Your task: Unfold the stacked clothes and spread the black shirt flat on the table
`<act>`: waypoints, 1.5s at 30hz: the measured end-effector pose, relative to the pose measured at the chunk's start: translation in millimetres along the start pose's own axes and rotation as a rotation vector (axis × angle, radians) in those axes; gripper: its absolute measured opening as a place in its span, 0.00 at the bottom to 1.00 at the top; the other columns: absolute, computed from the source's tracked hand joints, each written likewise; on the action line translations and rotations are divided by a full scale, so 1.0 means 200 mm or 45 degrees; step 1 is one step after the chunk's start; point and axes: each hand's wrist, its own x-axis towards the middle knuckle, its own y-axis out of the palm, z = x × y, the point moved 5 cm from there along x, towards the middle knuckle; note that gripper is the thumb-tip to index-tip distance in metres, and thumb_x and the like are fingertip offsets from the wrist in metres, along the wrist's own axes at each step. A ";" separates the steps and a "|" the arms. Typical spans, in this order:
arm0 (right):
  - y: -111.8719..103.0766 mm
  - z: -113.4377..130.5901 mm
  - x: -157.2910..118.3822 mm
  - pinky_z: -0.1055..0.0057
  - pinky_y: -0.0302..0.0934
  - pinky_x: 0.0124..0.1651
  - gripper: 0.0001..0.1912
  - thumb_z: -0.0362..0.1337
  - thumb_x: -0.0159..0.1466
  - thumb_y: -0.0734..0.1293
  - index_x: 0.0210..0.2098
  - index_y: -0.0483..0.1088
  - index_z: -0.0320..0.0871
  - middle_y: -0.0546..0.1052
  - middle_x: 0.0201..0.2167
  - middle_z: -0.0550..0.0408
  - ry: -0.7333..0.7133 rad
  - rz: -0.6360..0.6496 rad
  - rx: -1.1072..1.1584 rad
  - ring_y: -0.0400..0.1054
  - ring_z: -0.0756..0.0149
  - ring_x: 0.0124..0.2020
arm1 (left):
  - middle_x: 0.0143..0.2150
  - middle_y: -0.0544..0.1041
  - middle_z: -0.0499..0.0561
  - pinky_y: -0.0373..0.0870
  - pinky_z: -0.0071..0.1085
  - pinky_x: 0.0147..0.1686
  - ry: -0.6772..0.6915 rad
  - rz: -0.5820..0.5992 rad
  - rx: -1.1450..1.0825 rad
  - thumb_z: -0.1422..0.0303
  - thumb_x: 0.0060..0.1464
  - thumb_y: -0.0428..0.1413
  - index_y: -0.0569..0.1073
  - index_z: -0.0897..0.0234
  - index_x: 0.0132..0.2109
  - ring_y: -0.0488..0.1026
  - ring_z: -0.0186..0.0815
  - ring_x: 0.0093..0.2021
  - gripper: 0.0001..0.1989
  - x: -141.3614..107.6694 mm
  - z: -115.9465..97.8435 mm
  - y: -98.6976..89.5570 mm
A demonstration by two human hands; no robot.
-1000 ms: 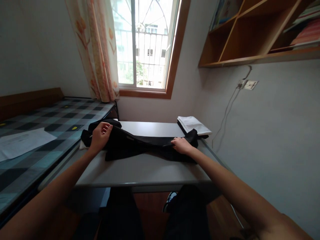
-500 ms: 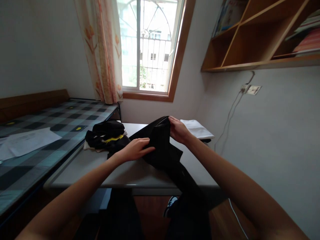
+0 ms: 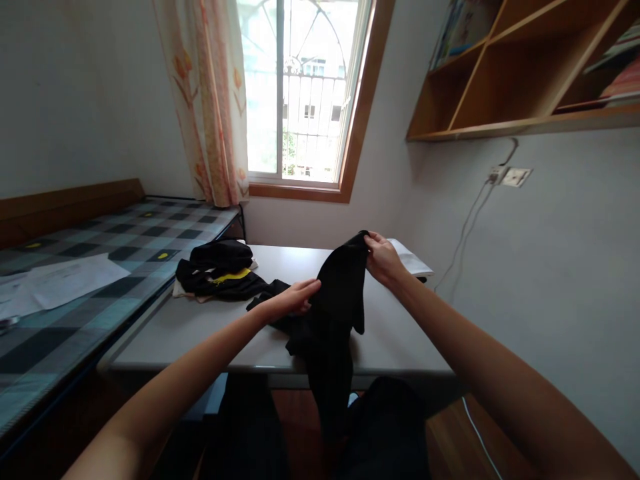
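A black garment (image 3: pixel 340 287) is stretched between my two hands above the table; its exact kind is hard to make out. My right hand (image 3: pixel 384 259) pinches its raised upper corner. Lower and to the left, my left hand (image 3: pixel 299 297) grips the opposite edge, thumb on top and fingers partly hidden. Part of the cloth lies on the table on the left, and a long dark piece hangs over the front edge towards my legs. To the left of my hands rests a pile of dark clothes (image 3: pixel 215 257) with a yellow patch.
The garment is over a white table (image 3: pixel 165 340). White folded sheets (image 3: pixel 407 259) lie at its back right. On the left is a bed (image 3: pixel 165 227) in checked cloth with papers (image 3: pixel 70 280) on it. A wooden shelf (image 3: pixel 520 73) hangs on the right wall above a socket (image 3: pixel 515 177).
My right hand has moved right, pulling the garment's corner along. My left hand has shifted right and its fingers have closed on the cloth. The hanging part has swung left.
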 end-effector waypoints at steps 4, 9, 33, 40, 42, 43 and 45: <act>-0.06 0.00 0.00 0.73 0.68 0.33 0.10 0.35 0.57 0.70 0.35 0.64 0.47 0.70 0.27 0.62 -0.032 -0.009 -0.003 0.67 0.71 0.27 | 0.43 0.78 0.53 0.73 0.35 0.39 -0.039 0.220 -0.056 0.63 0.40 0.70 0.60 0.58 0.66 0.76 0.40 0.40 0.47 -0.04 0.05 0.07; 0.04 -0.03 -0.11 0.70 0.68 0.37 0.16 0.43 0.55 0.72 0.41 0.67 0.48 0.75 0.32 0.60 0.039 0.363 -0.218 0.70 0.69 0.31 | 0.45 0.78 0.52 0.70 0.37 0.46 -0.005 0.194 -0.150 0.67 0.39 0.69 0.74 0.63 0.50 0.74 0.41 0.44 0.27 -0.02 0.08 0.21; 0.15 0.04 -0.09 0.65 0.66 0.44 0.20 0.47 0.58 0.70 0.46 0.73 0.43 0.77 0.41 0.51 -0.386 0.566 -0.797 0.71 0.64 0.40 | 0.48 0.76 0.54 0.69 0.43 0.54 0.775 -1.040 0.496 0.58 0.52 0.61 0.71 0.65 0.52 0.73 0.42 0.49 0.23 -0.23 -0.52 -0.29; -0.33 -0.05 0.20 0.66 0.66 0.46 0.22 0.35 0.59 0.68 0.53 0.70 0.39 0.77 0.43 0.45 -0.299 0.110 -1.578 0.72 0.61 0.42 | 0.62 0.60 0.54 0.58 0.48 0.62 0.756 -1.624 1.435 0.62 0.54 0.59 0.68 0.60 0.59 0.58 0.49 0.63 0.26 -0.45 -0.71 -0.82; -0.45 -0.09 0.24 0.65 0.64 0.49 0.27 0.34 0.59 0.67 0.59 0.66 0.41 0.76 0.47 0.44 -0.250 -0.070 -1.812 0.71 0.58 0.46 | 0.67 0.54 0.49 0.58 0.53 0.60 0.382 -1.323 1.635 0.55 0.52 0.59 0.61 0.51 0.65 0.55 0.56 0.64 0.35 -0.39 -0.53 -0.92; -0.51 -0.11 0.26 0.64 0.63 0.51 0.29 0.35 0.60 0.66 0.61 0.64 0.42 0.74 0.49 0.43 -0.196 -0.136 -1.917 0.70 0.56 0.49 | 0.68 0.53 0.50 0.57 0.56 0.59 0.166 -1.133 1.703 0.52 0.52 0.58 0.58 0.48 0.67 0.56 0.59 0.64 0.38 -0.36 -0.41 -0.96; -0.60 -0.16 0.27 0.61 0.61 0.54 0.30 0.38 0.61 0.65 0.63 0.63 0.44 0.70 0.55 0.41 -0.064 -0.185 -2.099 0.67 0.52 0.54 | 0.69 0.52 0.57 0.51 0.64 0.57 -0.271 -0.788 1.790 0.46 0.49 0.57 0.56 0.48 0.69 0.53 0.67 0.64 0.42 -0.33 -0.15 -1.00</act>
